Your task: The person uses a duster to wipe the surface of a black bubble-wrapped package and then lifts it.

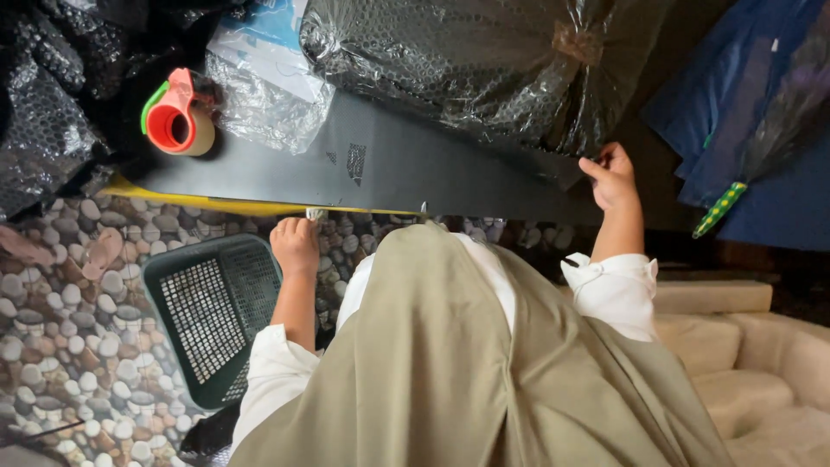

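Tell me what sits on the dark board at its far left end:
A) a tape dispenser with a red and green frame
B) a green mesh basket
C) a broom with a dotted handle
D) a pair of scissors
A: the tape dispenser, red and green with a tan roll, rests on the dark board; the green basket lies on the pebble-patterned floor, and the dotted handle is off to the right.

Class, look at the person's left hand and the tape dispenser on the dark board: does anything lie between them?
Nothing visible does. The left hand grips the near edge of the dark board, and the red tape dispenser stands further along it, with only bare board between. The crumpled clear plastic lies beside the dispenser, not in that path.
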